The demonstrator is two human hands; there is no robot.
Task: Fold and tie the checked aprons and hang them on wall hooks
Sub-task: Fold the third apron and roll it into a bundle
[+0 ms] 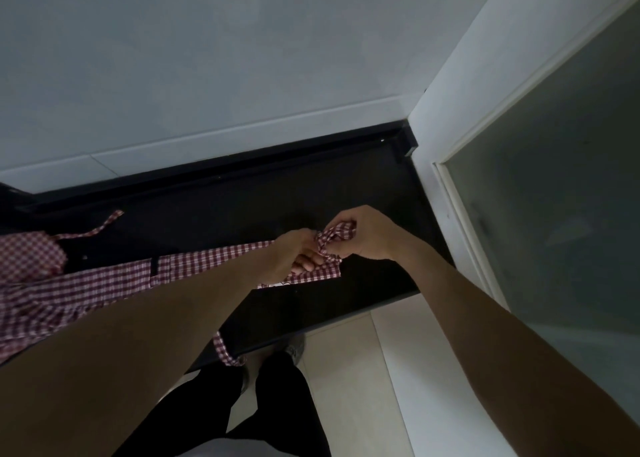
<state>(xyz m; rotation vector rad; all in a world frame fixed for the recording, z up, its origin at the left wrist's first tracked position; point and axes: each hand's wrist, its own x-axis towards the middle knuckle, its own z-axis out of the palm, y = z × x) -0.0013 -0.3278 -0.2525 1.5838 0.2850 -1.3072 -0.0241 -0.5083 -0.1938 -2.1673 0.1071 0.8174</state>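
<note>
Both hands, left hand and right hand, are gripping the bunched strap end of the checked apron lying at 9 o'clock on the black table

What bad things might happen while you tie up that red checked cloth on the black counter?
1. A loose red-and-white checked strap hangs over the front edge of the black countertop, near the shoe; it might get caught or tugged.
2. The left hand and right hand both grip one small bunch of the red-and-white checked apron, so the tie might slip loose.
3. The rest lies spread out and could unfold or slide.
</note>
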